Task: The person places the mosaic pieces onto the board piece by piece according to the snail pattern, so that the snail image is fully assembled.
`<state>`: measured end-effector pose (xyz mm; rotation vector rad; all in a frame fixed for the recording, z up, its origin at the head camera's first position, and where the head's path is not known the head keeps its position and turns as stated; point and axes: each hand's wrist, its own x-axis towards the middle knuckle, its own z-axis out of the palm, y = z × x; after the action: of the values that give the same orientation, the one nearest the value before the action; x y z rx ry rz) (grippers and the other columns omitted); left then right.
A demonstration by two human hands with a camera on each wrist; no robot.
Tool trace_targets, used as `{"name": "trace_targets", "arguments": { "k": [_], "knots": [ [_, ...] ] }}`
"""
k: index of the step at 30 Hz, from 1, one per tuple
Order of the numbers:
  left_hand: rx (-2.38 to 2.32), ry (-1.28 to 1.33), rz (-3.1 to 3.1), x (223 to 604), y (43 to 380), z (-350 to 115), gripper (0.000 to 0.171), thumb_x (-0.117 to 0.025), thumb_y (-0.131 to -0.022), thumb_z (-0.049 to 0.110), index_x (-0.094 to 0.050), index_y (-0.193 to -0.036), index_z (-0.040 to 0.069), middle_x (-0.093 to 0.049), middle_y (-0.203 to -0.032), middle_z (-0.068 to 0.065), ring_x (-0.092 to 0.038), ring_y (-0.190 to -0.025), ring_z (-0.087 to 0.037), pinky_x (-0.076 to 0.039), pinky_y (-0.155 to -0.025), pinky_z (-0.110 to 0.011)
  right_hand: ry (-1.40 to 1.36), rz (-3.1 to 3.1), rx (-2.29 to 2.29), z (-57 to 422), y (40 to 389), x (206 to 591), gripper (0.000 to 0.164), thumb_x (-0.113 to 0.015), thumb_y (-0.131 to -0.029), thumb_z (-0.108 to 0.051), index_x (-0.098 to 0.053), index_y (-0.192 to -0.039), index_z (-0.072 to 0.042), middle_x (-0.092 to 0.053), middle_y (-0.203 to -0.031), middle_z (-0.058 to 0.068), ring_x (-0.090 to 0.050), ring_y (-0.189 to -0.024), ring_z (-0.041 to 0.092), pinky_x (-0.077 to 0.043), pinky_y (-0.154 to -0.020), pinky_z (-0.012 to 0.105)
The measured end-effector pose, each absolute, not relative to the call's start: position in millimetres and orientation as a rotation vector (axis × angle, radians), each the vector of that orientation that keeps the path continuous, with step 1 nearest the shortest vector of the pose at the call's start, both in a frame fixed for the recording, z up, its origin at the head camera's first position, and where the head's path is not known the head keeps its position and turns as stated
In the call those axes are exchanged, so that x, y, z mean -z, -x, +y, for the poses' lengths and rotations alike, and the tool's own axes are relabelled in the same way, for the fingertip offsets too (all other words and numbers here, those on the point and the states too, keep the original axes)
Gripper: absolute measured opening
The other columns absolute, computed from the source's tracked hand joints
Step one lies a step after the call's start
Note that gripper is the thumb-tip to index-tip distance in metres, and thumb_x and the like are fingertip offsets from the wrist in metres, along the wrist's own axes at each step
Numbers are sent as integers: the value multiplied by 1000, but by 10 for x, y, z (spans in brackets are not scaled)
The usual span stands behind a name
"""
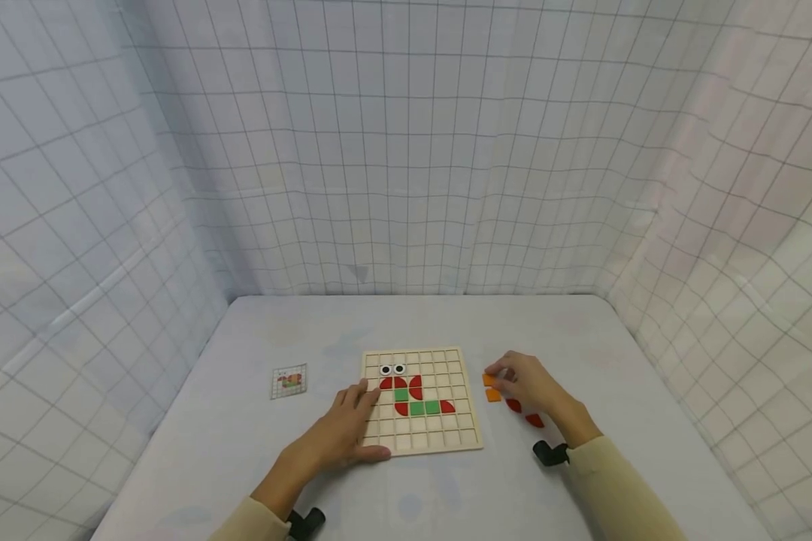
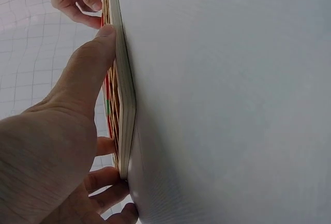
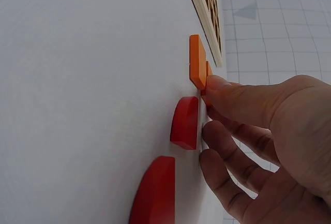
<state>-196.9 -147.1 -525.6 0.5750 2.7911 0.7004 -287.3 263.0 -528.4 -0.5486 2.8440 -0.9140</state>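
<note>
A cream grid board [image 1: 440, 437] lies on the table, with several red rounded pieces [image 1: 416, 387], green square tiles [image 1: 416, 408] and two round eye pieces [image 1: 399, 369] in its cells. My left hand [image 1: 338, 428] rests along its left side, fingers spread, with the thumb on the near edge. Right of the board, my right hand [image 1: 531, 385] pinches the farther orange square tile [image 1: 489, 379] between thumb and index finger, low at the tabletop. The nearer orange tile [image 3: 197, 61] lies beside the thumb. Two red rounded pieces [image 3: 185, 123] lie under and behind that hand.
A small picture card [image 1: 289, 381] with a coloured figure on a grid lies left of the board. White gridded curtains [image 1: 413, 150] hang at the back and both sides of the white table [image 1: 548, 323]. Black wrist mounts [image 1: 550, 453] stick out below the wrists.
</note>
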Motion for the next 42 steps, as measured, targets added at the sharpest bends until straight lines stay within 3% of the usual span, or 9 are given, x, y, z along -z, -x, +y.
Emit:
{"name": "trace_targets", "arguments": {
  "k": [11,23,33,42],
  "knots": [
    [-708,-589,2792,5241,1957,-1480,118,-97,-93,59,-40,-178,0,-30,-186,-35,-38,-168,-59,-51,-125,-75,580,2865,842,2604,2898,5309,20,-81,-110,-10,-85,-130,-9,-76,-122,6,-63,-94,12,-57,-77,24],
    [-692,-598,2792,5257,1977,-1470,118,-96,-93,61,-41,-177,0,-31,-186,-34,-38,-168,-57,-52,-125,-73,610,2826,942,2587,2884,5295,13,-81,-109,-6,-81,-120,-14,-82,-114,-3,-72,-105,13,-65,-97,37],
    [-686,-604,2788,5237,1977,-1467,119,-95,-94,62,-39,-178,0,-29,-187,-34,-37,-169,-57,-50,-127,-73,543,2828,1117,2425,2929,5276,14,-79,-110,-4,-83,-119,-14,-84,-118,2,-78,-102,16,-67,-88,31],
    [-683,-608,2790,5235,1982,-1478,119,-96,-93,62,-40,-178,0,-30,-186,-35,-38,-168,-58,-51,-126,-73,614,2841,1151,2122,2957,5216,10,-84,-108,-11,-84,-118,-13,-86,-118,1,-79,-100,13,-68,-94,34]
  ]
}}
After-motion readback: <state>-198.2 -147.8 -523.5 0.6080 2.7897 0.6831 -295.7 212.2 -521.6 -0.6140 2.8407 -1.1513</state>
